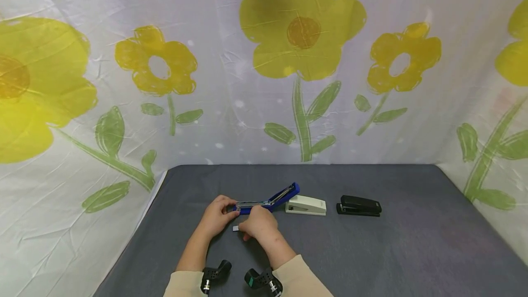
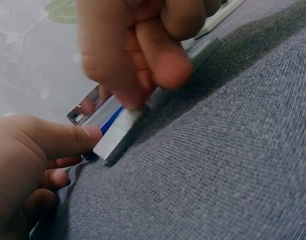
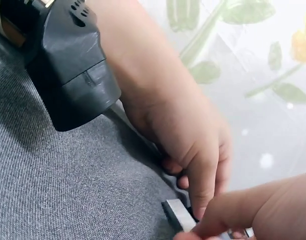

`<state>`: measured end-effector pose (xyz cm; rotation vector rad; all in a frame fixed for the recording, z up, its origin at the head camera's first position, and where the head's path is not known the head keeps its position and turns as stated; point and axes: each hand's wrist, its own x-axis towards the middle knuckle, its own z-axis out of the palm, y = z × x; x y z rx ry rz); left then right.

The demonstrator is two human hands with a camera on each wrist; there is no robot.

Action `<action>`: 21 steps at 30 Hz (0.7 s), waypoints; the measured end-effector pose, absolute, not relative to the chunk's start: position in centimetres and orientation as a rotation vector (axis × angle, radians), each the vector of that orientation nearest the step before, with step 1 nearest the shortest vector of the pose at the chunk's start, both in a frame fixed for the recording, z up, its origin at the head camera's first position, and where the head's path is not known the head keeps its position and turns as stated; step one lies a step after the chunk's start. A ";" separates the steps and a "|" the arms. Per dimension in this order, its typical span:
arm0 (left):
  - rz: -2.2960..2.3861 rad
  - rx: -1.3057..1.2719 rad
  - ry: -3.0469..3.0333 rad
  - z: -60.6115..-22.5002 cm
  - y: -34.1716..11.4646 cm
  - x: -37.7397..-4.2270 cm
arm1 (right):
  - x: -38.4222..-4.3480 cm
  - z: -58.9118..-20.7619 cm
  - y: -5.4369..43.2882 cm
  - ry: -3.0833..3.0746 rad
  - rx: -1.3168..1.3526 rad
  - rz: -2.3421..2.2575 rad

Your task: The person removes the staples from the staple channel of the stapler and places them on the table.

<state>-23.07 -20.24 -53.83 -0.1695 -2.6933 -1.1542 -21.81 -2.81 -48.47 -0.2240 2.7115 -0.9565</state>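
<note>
A blue stapler (image 1: 284, 195) lies swung wide open, its top arm tilted up to the right and its metal channel (image 1: 247, 204) exposed. At its left end my left hand (image 1: 216, 217) grips it, with the thumb (image 2: 68, 137) along the near side. In front of the channel my right hand (image 1: 260, 223) pinches a strip of staples (image 2: 118, 135), silver and finely ridged. The strip's free end sticks out leftward from the fingers, close to the left thumb in the left wrist view. In the right wrist view the strip (image 3: 181, 214) shows just beyond the right fingertips.
Right of the blue stapler stands a white stapler (image 1: 306, 205), partly overlapped by the blue arm. Farther right is a black stapler (image 1: 359, 206). A grey cloth (image 1: 392, 251) covers the table. Black wrist cameras (image 1: 259, 279) sit on both forearms. A flower-printed curtain (image 1: 231, 118) hangs behind.
</note>
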 end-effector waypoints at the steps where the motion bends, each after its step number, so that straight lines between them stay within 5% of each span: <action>1: -1.157 -0.167 -2.695 -53.8 -20.2 -23.1 | -21.8 -48.4 -2.8 2.724 -0.216 -0.917; 11: -1.132 -0.163 -2.735 -53.7 -19.9 -22.9 | -21.5 -47.8 -2.4 2.790 -0.222 -0.774; 21: -1.110 -0.175 -2.752 -53.4 -20.0 -22.9 | -21.4 -46.1 1.6 2.995 -0.542 -0.676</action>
